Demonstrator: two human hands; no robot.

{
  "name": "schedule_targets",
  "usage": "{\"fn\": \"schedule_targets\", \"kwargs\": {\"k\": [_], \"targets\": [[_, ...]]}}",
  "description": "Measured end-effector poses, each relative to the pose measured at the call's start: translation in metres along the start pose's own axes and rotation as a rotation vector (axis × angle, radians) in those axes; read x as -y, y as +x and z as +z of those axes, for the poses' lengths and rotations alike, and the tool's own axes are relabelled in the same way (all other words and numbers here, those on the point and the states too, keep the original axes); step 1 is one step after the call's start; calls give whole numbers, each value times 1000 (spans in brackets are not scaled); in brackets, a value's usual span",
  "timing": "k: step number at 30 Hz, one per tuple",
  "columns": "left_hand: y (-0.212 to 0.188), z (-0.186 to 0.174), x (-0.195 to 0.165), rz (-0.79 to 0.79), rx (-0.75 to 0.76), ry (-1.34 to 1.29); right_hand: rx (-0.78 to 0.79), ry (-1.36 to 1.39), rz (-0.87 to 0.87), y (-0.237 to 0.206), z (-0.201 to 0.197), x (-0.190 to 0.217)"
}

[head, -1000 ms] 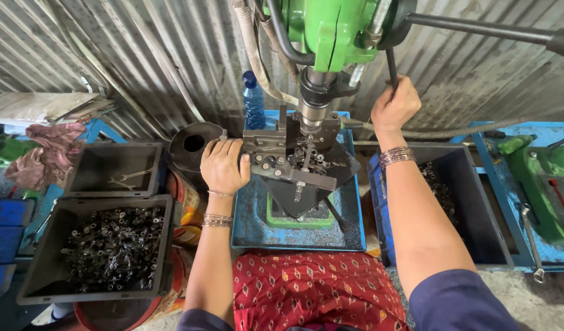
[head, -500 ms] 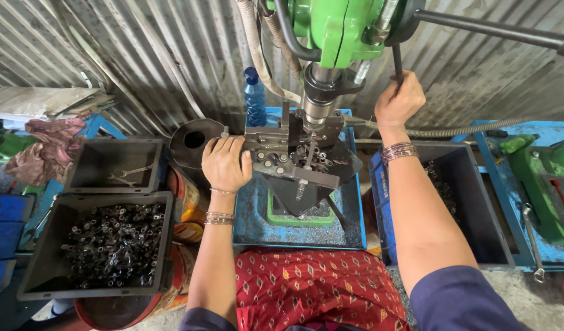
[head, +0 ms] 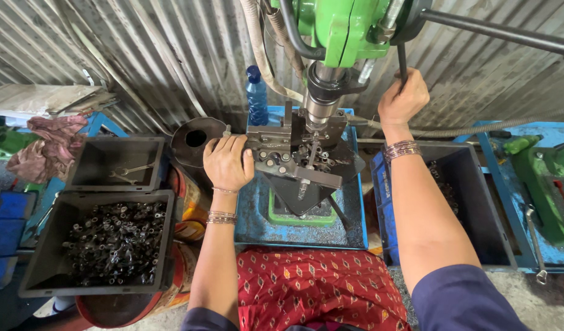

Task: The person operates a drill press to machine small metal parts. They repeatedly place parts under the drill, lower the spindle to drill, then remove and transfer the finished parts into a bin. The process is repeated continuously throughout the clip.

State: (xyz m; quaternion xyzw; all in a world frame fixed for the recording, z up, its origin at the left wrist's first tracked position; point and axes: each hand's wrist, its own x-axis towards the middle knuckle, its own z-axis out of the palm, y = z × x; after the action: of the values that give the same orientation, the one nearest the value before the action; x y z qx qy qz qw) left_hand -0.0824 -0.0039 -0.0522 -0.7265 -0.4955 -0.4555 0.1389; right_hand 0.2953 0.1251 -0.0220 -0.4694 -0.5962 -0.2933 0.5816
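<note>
Careful, your left hand (head: 228, 162) lies spread on the metal fixture (head: 297, 153) just left of the spindle (head: 321, 101) while your right hand (head: 402, 98) grips the feed lever (head: 402, 64); fingers creeping right could get caught.

You see three dark bins (head: 104, 242), one blue bottle (head: 256, 98), and perhaps two spanners (head: 130, 173) at left.

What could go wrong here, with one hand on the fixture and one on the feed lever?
The left hand rests on the metal fixture close beside the drill spindle; fingers or the bangles could catch. The right hand grips the feed lever; a slip might drop the spindle abruptly.
</note>
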Motion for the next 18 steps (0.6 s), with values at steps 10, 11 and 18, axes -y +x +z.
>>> {"fn": "schedule_targets", "kwargs": {"k": [10, 11, 18], "targets": [[-3, -2, 4, 7, 2, 14, -5, 7, -16, -2, 6, -2], [-3, -2, 4, 7, 2, 15, -6, 8, -16, -1, 7, -2], [-4, -2, 4, 7, -1, 20, 3, 25, 2, 0, 8, -3]]}}
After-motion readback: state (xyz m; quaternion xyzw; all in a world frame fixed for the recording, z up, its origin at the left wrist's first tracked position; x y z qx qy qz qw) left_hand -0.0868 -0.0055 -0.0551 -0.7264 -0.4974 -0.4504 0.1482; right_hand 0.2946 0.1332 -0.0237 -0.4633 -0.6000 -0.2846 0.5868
